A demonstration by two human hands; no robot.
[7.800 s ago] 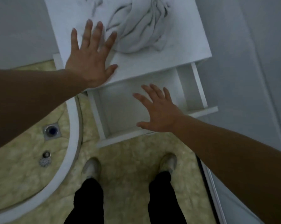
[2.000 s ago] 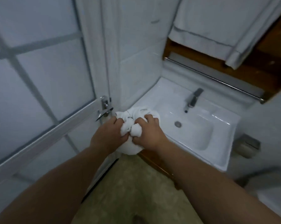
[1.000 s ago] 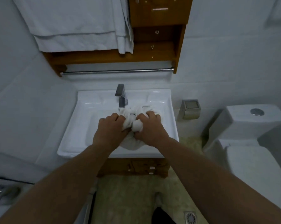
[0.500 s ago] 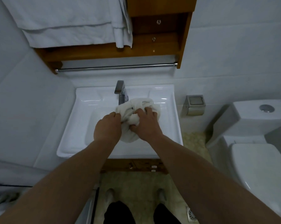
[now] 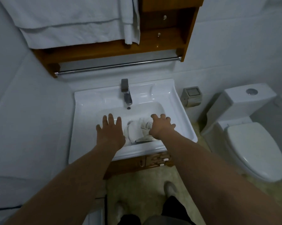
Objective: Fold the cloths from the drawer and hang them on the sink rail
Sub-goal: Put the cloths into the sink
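A crumpled bundle of white cloths (image 5: 137, 131) lies in the basin of the white sink (image 5: 88, 101), near its front wall. My left hand (image 5: 110, 131) hovers just left of the bundle, palm down, fingers spread, holding nothing. My right hand (image 5: 160, 127) is at the bundle's right side with its fingers apart and slightly curled; it covers part of the cloth and grips nothing. The bare metal sink rail (image 5: 117, 65) runs across the wall above the sink, under a wooden shelf unit.
A chrome faucet (image 5: 125, 91) stands at the back of the sink. White towels (image 5: 72, 21) hang over the shelf above the rail. A paper holder (image 5: 192, 96) and a toilet (image 5: 254, 143) are on the right. A wooden cabinet (image 5: 137, 163) sits below the sink.
Both hands carried the balled cloths over the sink, then let go. The bundle now lies in the basin and both hands have opened and moved apart.
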